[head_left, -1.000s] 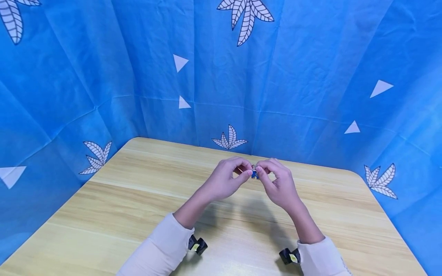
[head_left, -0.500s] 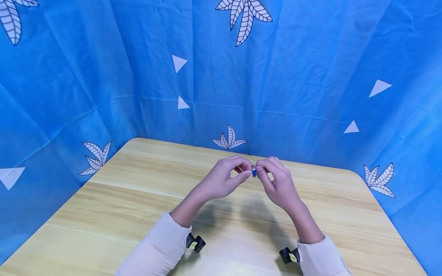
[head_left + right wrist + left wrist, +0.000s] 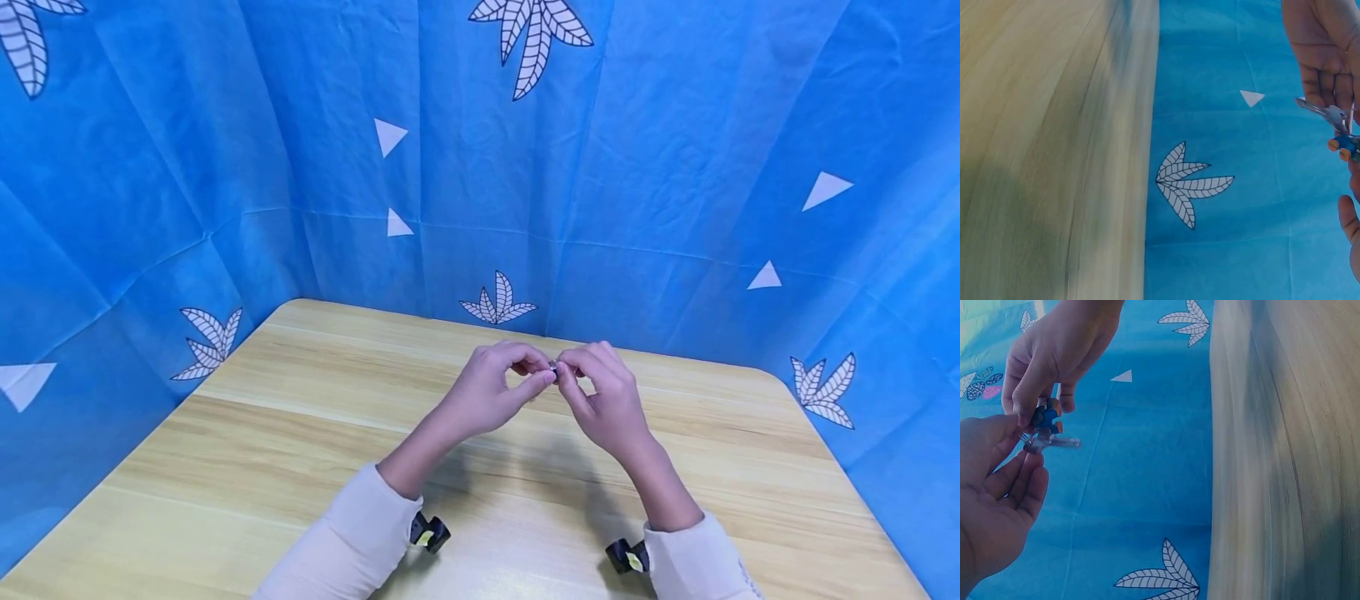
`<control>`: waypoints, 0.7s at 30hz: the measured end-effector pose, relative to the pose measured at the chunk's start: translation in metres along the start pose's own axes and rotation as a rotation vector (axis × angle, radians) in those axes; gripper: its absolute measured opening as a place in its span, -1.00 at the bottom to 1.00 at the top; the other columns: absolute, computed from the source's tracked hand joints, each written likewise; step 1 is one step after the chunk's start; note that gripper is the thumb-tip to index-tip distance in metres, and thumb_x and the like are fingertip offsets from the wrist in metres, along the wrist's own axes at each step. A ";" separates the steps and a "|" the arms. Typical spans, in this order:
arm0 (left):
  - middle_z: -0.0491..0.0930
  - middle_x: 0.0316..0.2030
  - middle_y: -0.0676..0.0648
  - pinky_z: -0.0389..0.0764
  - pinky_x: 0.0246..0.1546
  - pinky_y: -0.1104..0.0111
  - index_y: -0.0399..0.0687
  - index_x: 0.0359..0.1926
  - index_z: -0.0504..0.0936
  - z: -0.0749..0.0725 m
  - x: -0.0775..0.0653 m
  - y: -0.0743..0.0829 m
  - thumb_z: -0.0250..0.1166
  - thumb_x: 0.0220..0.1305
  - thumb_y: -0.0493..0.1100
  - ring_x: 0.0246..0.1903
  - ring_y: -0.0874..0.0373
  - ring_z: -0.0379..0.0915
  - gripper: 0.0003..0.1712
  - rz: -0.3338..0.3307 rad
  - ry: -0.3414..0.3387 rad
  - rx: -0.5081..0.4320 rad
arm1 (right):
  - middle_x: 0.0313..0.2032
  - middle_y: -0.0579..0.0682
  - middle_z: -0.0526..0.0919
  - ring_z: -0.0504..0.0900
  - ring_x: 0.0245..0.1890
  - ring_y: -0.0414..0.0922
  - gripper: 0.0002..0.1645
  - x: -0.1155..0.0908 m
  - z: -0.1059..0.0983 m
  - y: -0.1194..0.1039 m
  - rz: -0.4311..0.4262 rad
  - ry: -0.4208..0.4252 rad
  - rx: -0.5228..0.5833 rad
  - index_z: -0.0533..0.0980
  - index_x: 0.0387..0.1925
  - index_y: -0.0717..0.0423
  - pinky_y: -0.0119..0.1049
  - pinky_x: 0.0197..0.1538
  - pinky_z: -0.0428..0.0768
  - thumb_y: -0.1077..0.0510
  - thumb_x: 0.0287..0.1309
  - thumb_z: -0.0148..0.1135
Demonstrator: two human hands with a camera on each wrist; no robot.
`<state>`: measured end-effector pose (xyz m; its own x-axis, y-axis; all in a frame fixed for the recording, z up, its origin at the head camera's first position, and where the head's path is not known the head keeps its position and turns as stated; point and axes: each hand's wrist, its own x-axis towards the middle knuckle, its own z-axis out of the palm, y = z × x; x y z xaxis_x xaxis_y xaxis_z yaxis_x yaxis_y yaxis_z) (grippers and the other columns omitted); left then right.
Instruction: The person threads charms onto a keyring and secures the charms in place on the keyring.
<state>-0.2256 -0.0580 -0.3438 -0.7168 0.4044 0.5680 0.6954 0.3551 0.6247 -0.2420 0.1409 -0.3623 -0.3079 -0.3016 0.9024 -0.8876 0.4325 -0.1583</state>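
Both hands meet above the table's far half, pinching a small thing between their fingertips. My left hand pinches a shiny, elongated silvery metal piece, whose narrow end sticks out past the fingers. My right hand holds a small blue figurine with orange feet, right beside the metal piece. In the right wrist view the figurine hangs at the frame's edge, mostly cut off, with the metal piece next to it. Fingers hide how the two parts join. In the head view little of either shows.
A light wood-grain table spreads beneath the hands. Blue cloth with white leaves and triangles hangs behind and at both sides. A black wrist camera sits under the left sleeve, another camera under the right.
The left thumb and fingertips have shifted slightly right, closer to the right fingertips. The blue figurine, visible between them earlier in the head view, is now covered, with a dark silvery bit showing.
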 end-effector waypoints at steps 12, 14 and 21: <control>0.73 -0.15 0.10 0.63 -0.09 0.36 -0.04 -0.05 0.74 -0.009 0.002 0.000 0.30 0.46 -0.13 -0.17 0.30 0.58 -0.84 0.012 0.007 -0.054 | -0.37 0.01 0.66 0.49 -0.39 -0.05 -0.69 0.005 -0.004 -0.003 -0.073 0.001 -0.067 0.64 -0.30 0.22 -0.35 -0.25 0.37 0.11 0.51 0.13; 0.73 -0.16 0.12 0.63 -0.10 0.37 -0.02 -0.06 0.74 -0.010 0.002 0.000 0.30 0.46 -0.13 -0.19 0.31 0.58 -0.85 0.011 0.007 -0.066 | -0.37 0.01 0.66 0.50 -0.38 -0.05 -0.69 0.005 -0.003 -0.003 -0.072 0.001 -0.059 0.64 -0.30 0.22 -0.36 -0.25 0.39 0.12 0.51 0.12; 0.73 -0.16 0.14 0.64 -0.15 0.35 0.00 -0.08 0.76 -0.010 0.002 -0.002 0.31 0.45 -0.08 -0.17 0.32 0.58 -0.83 -0.004 0.046 -0.089 | -0.36 0.01 0.67 0.51 -0.37 -0.04 -0.73 0.002 -0.002 -0.001 -0.050 -0.003 -0.047 0.64 -0.29 0.22 -0.39 -0.23 0.43 0.15 0.47 0.13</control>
<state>-0.2286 -0.0658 -0.3386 -0.7224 0.3632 0.5884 0.6869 0.2798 0.6707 -0.2412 0.1419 -0.3595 -0.2645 -0.3260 0.9076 -0.8849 0.4561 -0.0940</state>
